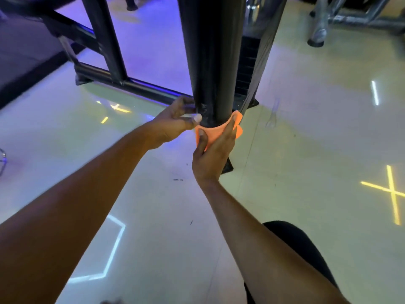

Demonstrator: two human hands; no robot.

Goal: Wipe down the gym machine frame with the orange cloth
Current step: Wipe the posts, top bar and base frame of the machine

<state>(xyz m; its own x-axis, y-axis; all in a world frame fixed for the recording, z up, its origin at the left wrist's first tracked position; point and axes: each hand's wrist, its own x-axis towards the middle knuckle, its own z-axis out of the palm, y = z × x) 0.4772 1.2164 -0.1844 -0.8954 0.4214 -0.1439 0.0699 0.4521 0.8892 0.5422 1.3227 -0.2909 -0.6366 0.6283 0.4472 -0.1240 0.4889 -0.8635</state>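
no text, label, brand or number can be read anywhere in this view. the only sign-like marks are light shapes reflected on the glossy floor [306, 132]: a yellow x [392, 191] near right, a pale hexagon outline [109, 249] near left, and short yellow strokes [116, 108] left of the black post [214, 62]. none of them forms a letter or a word.
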